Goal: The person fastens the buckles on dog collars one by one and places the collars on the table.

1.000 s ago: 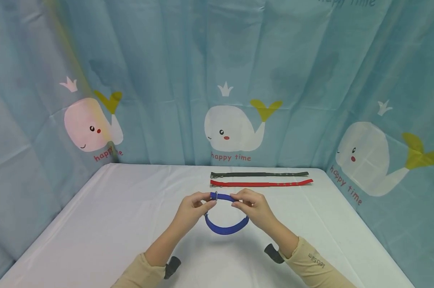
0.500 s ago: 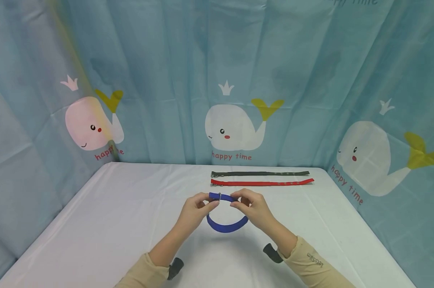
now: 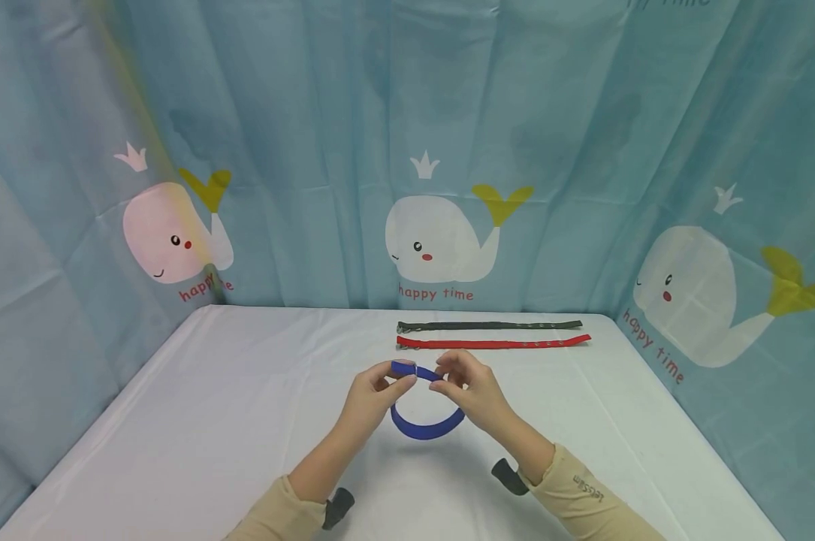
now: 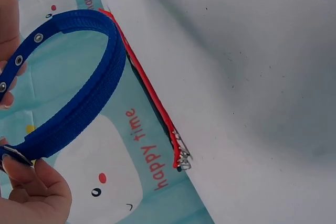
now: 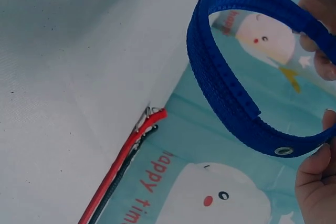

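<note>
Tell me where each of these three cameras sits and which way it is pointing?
Head: worn on the head, looking forward and down at the white table; both forearms, left hand and right hand show.
Left wrist: looks past fingers at the blue collar.
Right wrist: looks along the table; fingers at its edge.
Shared: all three show the blue collar and red strap.

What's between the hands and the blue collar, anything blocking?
Nothing visible. The left hand and right hand both already pinch the blue collar, held looped above the table. The red strap and dark strap lie apart, farther back.
</note>
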The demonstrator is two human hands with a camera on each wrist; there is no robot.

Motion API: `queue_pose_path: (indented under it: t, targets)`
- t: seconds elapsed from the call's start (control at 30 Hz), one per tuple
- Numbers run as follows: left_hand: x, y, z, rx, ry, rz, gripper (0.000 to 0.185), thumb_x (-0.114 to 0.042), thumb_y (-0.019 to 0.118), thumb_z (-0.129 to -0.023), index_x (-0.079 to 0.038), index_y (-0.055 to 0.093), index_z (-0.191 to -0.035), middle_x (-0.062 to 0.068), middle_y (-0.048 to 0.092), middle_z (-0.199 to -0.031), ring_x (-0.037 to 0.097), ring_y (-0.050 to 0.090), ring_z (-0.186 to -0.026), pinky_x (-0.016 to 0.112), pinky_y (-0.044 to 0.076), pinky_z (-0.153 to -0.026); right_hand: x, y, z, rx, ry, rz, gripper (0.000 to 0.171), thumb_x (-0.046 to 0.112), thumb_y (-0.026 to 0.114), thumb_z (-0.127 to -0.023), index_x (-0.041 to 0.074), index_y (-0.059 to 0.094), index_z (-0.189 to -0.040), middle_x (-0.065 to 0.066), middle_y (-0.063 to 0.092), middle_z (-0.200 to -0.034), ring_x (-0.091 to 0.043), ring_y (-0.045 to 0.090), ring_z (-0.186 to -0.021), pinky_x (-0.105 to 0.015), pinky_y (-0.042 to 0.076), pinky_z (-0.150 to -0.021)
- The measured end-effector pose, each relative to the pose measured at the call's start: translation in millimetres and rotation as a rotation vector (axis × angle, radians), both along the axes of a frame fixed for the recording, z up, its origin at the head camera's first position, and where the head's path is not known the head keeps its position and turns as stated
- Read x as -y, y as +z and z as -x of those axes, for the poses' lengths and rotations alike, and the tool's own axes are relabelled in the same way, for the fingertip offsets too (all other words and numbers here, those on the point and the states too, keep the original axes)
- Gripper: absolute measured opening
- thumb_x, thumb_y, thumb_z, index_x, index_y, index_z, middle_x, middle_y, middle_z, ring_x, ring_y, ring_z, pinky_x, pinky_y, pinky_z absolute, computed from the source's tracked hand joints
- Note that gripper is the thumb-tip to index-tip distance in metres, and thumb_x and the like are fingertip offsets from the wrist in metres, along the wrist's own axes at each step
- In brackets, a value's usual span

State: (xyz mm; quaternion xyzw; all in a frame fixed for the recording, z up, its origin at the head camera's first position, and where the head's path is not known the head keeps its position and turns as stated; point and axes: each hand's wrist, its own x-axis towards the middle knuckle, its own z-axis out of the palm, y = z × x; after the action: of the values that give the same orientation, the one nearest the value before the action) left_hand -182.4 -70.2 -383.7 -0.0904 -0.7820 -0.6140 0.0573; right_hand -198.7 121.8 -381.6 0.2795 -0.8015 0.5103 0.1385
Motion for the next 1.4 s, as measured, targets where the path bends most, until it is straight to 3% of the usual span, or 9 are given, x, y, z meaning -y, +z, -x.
queue_pose_path:
  t: [0.33, 0.57, 0.87, 1.23, 1.4]
  targets:
    - [4, 3.0, -0.4, 0.006, 0.057, -0.004, 0.029, -0.028, 0.071, -0.090, -0.009, 0.071, -0.111, 0.002, 0.062, -0.091, 0.019, 0.047, -0.076, 0.029, 0.041, -0.063, -13, -16.0, 2.7, 0.005, -0.025, -0.074, 0.019, 0.002, 0.073, -0.085, 0.001, 0.070, -0.103, -0.001, 0.067, -0.081, -0.008, 0.049, -0.064, -0.022, 0.045, -0.056]
    - [6, 7.2, -0.1, 0.014, 0.044, -0.021, 0.030, -0.027, 0.071, -0.090, -0.009, 0.071, -0.113, 0.002, 0.061, -0.090, 0.019, 0.047, -0.077, 0.030, 0.041, -0.064, -18, -24.3, 4.6, -0.033, -0.001, -0.040, 0.019, 0.000, 0.071, -0.086, -0.001, 0.070, -0.105, -0.009, 0.072, -0.086, -0.008, 0.055, -0.064, -0.023, 0.048, -0.058]
    - [5, 6.7, -1.3, 0.022, 0.028, -0.039, 0.031, -0.025, 0.071, -0.090, -0.008, 0.070, -0.115, 0.001, 0.061, -0.087, 0.018, 0.043, -0.072, 0.028, 0.038, -0.062, -13, -22.0, 1.6, -0.016, 0.061, -0.019, 0.019, 0.000, 0.068, -0.088, -0.005, 0.069, -0.106, -0.016, 0.072, -0.091, -0.024, 0.062, -0.066, -0.022, 0.050, -0.061]
    - [1, 5.1, -3.5, 0.008, 0.004, -0.030, 0.033, -0.022, 0.071, -0.090, -0.006, 0.068, -0.119, 0.003, 0.064, -0.088, 0.018, 0.039, -0.070, 0.029, 0.034, -0.059, -7, -19.2, -2.3, -0.001, 0.076, -0.016, 0.020, 0.001, 0.068, -0.088, -0.006, 0.070, -0.106, -0.015, 0.072, -0.090, -0.017, 0.058, -0.065, -0.022, 0.049, -0.060]
    - [0, 5.4, -3.8, 0.035, -0.007, -0.015, 0.033, -0.024, 0.072, -0.089, -0.007, 0.069, -0.117, 0.003, 0.063, -0.087, 0.018, 0.038, -0.071, 0.030, 0.032, -0.061, -6, -18.5, -3.5, -0.013, 0.079, -0.022, 0.020, 0.002, 0.068, -0.088, -0.006, 0.070, -0.107, -0.014, 0.072, -0.093, -0.024, 0.061, -0.067, -0.022, 0.050, -0.062]
